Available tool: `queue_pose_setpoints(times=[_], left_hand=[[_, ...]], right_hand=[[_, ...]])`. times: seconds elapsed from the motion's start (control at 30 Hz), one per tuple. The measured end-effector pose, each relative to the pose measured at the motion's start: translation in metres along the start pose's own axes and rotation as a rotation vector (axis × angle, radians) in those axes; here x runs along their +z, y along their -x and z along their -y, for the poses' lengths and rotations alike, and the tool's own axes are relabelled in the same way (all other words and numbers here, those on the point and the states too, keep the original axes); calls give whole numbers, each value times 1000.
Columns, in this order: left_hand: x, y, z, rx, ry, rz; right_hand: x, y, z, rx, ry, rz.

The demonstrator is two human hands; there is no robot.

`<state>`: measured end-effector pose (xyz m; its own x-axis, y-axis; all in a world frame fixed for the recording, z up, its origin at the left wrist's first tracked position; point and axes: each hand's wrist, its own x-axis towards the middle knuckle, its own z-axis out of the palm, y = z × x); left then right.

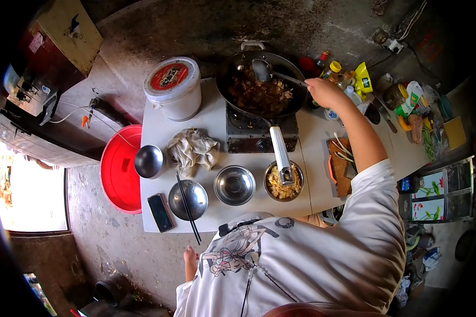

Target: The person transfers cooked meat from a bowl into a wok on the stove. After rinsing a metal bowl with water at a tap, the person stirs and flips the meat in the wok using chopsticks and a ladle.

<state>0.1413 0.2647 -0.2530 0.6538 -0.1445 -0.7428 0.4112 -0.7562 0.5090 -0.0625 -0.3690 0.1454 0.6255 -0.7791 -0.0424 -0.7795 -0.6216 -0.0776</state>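
My right hand (322, 91) is closed round the handle of a metal ladle (262, 70). The ladle's bowl is over a dark wok (232, 95) that holds brown chopped food (256, 95). The wok sits on a black gas stove (248, 137), its white handle (279, 148) pointing toward me above a bowl of yellow food (284, 186). Low beside my body hangs my left hand (190, 255), off the table's front edge; its fingers are small and partly curled, and whether they hold anything is unclear.
A white lidded bucket (182, 100), a crumpled cloth (193, 150), metal bowls (235, 185), black chopsticks (188, 208) and a phone (160, 212) are on the table (217, 216). Right are bottles (334, 67) and a cutting board (340, 174). A red basin (116, 185) stands left.
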Motion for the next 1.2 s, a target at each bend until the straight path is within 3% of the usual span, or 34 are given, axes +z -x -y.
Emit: queue_pose_setpoints(times=[0.1,0.5,0.63,0.73,0.83,0.93,1.03,1.1,1.13,1.2], left_hand=[[-1,14,-7,82,-70,-52],[1,-13,12,8,-21,33],[11,1,0,13,52,-39],[10,17,-24,-12,-109,-92],[8,5,-8,99,-103,-39],[7,8,-9,87,-131,-23],[7,-5,-3,35,-68,2],[12,-27,15,58,-7,0],[15,-40,27,65,13,0],[14,-62,46,-100,-26,-7]], right_hand=[[-1,-4,1,6,9,17],[3,-14,8,113,95,129],[17,-19,2,129,60,129],[13,-6,11,90,31,179],[5,7,7,37,-16,146],[2,8,-12,-144,-42,208],[5,15,-9,265,-598,418],[-1,22,-16,269,-657,288],[12,17,-38,70,-588,159],[-10,26,-44,-11,-415,25]])
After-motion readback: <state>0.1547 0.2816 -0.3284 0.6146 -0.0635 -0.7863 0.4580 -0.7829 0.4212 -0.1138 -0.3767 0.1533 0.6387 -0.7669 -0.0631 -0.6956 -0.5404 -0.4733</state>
